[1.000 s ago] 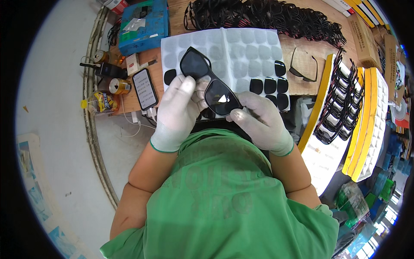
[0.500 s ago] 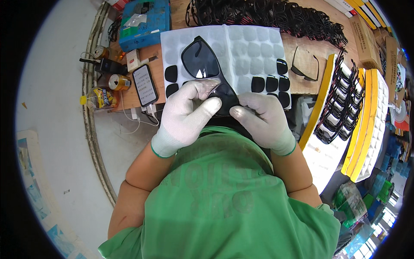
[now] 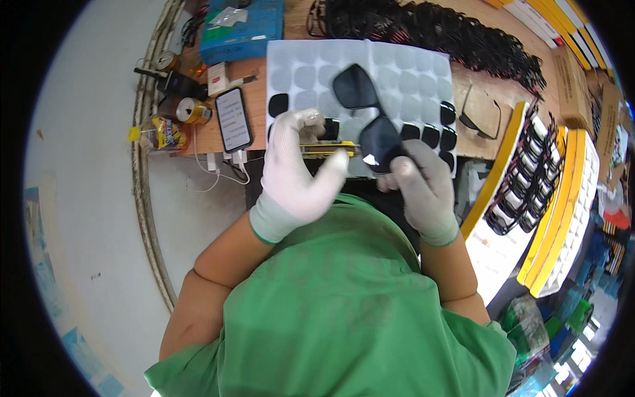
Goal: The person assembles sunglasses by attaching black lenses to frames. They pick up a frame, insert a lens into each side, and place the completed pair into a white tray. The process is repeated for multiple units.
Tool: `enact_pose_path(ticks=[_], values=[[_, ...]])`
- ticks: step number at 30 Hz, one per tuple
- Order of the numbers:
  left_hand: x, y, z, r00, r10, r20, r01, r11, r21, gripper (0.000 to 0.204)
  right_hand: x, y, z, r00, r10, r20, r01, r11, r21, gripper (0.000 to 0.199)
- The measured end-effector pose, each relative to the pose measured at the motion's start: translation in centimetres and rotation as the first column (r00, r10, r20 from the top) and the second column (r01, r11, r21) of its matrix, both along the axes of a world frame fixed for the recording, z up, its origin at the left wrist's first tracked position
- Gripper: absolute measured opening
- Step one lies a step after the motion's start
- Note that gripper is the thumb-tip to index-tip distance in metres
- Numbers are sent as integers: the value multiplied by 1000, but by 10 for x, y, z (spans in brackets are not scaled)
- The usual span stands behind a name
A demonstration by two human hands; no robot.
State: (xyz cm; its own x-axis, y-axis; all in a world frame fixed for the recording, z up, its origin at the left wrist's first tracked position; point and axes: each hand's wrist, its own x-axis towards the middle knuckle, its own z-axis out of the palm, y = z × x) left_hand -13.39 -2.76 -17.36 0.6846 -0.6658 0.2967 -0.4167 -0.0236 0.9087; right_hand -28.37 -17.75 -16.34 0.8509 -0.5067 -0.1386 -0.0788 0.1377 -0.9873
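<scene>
A pair of dark sunglasses (image 3: pixel 356 87) hangs tilted over a white sheet (image 3: pixel 296 49) of pale rounded lens shapes. My gloved right hand (image 3: pixel 426 188) grips its lower right end, fingers and thumb closed on it. To its left, my gloved left hand (image 3: pixel 294 169) is off the sunglasses, with thumb and fingers apart. A slim yellow and dark tool (image 3: pixel 331 148), perhaps a cutter, shows in the gap between them; it does not look gripped. Loose black lenses (image 3: pixel 430 136) lie along the sheet's right side, and another black lens (image 3: pixel 278 104) lies at its left.
Heaped black frames (image 3: pixel 436 33) run along the back. Folded glasses (image 3: pixel 481 119) lie right of the sheet, near a yellow-edged tray of frames (image 3: pixel 522 172). A phone (image 3: pixel 234 120), cans (image 3: pixel 193 111) and a blue box (image 3: pixel 242 30) stand at the left.
My left hand has let go of the sunglasses and opened. My right hand keeps hold of them, and they have shifted right. The yellow tool has come into sight. The whole view has shifted slightly.
</scene>
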Motion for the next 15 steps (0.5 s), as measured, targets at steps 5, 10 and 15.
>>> enact_pose_path(ticks=[5,10,15], values=[[11,-16,14,674,-300,675,308,945,113,50,-3,4,13,984,178,-15,-168,950,263,28],[26,-26,6,689,-322,650,346,933,95,52,1,4,15,993,73,-93,-45,961,272,38],[18,-31,-2,713,-293,637,367,930,17,56,3,12,15,997,57,-43,-41,947,319,41]])
